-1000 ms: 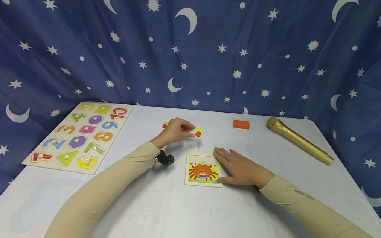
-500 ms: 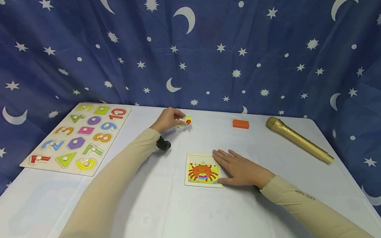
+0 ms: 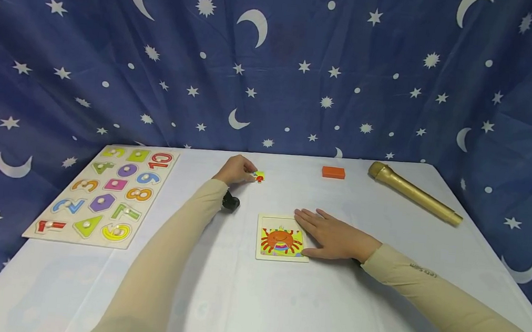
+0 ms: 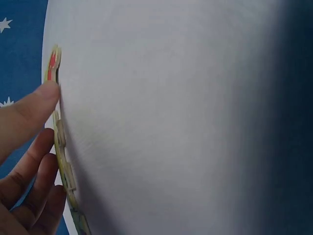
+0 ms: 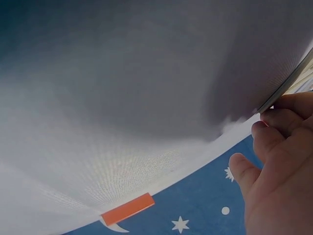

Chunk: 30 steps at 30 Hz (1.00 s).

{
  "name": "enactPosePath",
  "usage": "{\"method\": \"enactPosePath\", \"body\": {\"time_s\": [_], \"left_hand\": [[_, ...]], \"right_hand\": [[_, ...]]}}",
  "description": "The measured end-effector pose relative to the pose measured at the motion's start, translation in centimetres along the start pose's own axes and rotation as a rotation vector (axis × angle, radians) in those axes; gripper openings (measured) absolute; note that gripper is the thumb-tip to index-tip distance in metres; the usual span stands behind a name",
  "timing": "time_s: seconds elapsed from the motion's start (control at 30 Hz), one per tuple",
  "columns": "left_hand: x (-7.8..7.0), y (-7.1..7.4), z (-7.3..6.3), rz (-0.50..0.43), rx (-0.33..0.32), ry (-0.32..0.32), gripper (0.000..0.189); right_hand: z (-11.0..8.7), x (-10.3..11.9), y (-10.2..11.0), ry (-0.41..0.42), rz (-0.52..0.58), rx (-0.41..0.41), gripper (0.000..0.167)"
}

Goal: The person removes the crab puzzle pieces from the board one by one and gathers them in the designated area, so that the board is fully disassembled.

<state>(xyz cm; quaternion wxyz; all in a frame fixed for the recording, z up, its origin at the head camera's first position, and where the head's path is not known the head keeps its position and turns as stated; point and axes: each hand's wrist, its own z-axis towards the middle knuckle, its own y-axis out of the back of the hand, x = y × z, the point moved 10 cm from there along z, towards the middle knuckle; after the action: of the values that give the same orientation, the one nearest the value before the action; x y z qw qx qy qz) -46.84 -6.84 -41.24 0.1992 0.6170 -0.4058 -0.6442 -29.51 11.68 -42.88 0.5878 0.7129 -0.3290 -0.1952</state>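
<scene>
At the far middle of the table my left hand [image 3: 237, 170] holds a flat yellow puzzle piece [image 3: 259, 176] with a red patch; most of it is hidden behind the fingers. In the left wrist view the puzzle piece is seen nearly edge-on, thumb and fingertips against it. Nearer stands a crab puzzle [image 3: 281, 241] in a square pale frame [image 3: 281, 258], its upper strip bare. My right hand [image 3: 336, 237] lies with straight fingers over the frame's right side, thumb near the lower right corner. In the right wrist view the fingers touch the frame's edge [image 5: 281, 90].
A number-and-shape peg board [image 3: 102, 194] lies at the left. Toward the back right are an orange block [image 3: 333, 172] and a gold microphone [image 3: 415, 193]. A starry blue curtain [image 3: 274, 66] rises behind the white table [image 3: 244, 301].
My left hand has moved away from the crab puzzle toward the far edge with the piece, then shifted slightly. My right hand stays on the frame.
</scene>
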Motion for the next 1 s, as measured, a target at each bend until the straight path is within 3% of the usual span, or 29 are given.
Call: {"method": "enactPosePath", "body": {"time_s": [0.4, 0.7, 0.87, 1.0], "left_hand": [[0.5, -0.2, 0.1, -0.012, -0.003, 0.031, 0.033], [0.6, 0.0, 0.3, 0.004, -0.008, 0.001, 0.034], [0.2, 0.6, 0.0, -0.011, -0.011, -0.066, 0.038], [-0.9, 1.7, -1.1, -0.022, -0.037, -0.139, 0.041]], "right_hand": [[0.1, 0.2, 0.1, 0.019, 0.003, -0.013, 0.084], [0.1, 0.2, 0.1, 0.017, 0.002, -0.015, 0.083], [0.1, 0.3, 0.2, 0.015, 0.008, -0.009, 0.084], [0.0, 0.4, 0.2, 0.013, 0.004, -0.007, 0.083]]}}
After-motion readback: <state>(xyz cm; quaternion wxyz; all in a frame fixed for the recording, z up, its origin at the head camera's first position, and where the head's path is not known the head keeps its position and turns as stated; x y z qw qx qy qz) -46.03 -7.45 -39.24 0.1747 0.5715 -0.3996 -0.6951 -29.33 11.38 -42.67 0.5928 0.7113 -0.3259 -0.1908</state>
